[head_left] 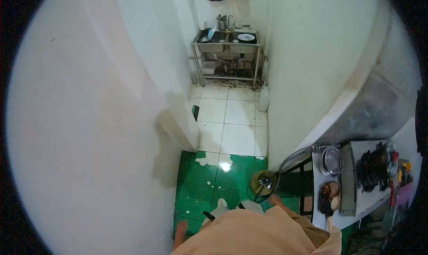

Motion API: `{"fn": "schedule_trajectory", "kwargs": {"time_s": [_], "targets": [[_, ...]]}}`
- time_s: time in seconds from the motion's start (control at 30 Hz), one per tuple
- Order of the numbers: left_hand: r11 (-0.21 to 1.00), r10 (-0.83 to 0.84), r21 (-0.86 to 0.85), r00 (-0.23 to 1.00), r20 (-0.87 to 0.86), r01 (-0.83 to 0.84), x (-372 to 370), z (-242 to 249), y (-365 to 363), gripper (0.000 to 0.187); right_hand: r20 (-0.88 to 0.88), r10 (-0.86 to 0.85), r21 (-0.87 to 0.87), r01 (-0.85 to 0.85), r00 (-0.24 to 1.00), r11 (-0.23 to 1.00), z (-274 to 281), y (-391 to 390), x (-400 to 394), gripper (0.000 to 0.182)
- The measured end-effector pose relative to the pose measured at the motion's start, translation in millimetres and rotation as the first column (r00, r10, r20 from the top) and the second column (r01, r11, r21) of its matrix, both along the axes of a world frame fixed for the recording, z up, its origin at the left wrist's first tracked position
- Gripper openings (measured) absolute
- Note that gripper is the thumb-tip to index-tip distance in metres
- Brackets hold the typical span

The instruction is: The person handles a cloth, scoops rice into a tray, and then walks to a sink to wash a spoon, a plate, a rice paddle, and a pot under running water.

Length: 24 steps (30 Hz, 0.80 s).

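My left hand [180, 232] hangs low at the left of my body, beside the white wall and over the green floor; its fingers are too blurred to make out. My right hand [275, 199] is low in front of my body, near the round gas cylinder [255, 183] and its hose [279, 177]. Whether it touches anything cannot be seen, and its fingers are unclear. The peach-coloured clothing [249, 232] on my body fills the bottom centre, with my light shoes partly showing beyond it.
A metal double sink [211, 47] stands at the passage's far end, with a white bottle [264, 97] by the right wall. At right, a counter [318, 179] holds a stove [372, 170], metal bowls [332, 160] and a tray of round items. Walls flank the tiled floor [211, 109].
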<state>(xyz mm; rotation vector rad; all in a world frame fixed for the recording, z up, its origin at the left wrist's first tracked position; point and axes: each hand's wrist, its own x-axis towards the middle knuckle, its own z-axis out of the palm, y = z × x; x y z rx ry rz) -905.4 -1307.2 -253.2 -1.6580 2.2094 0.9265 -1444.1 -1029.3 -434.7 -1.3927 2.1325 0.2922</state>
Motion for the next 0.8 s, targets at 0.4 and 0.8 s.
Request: {"fn": "schedule_trajectory", "kwargs": {"time_s": [0.4, 0.8], "targets": [[0.921, 0.322, 0.384, 0.691, -0.647, -0.071, -452.8, 4.8, -448.6, 0.028, -0.020, -0.731, 0.271, 0.707, 0.682, 0.653, 106.9, -117.0, -136.9, 0.025], [0.624, 0.727, 0.674, 0.609, -0.316, -0.396, -609.4, 0.3, -614.6, 0.023, 0.156, -0.390, -0.556, 0.407, 0.908, 0.725, 154.1, -714.3, -581.8, 0.024]]}}
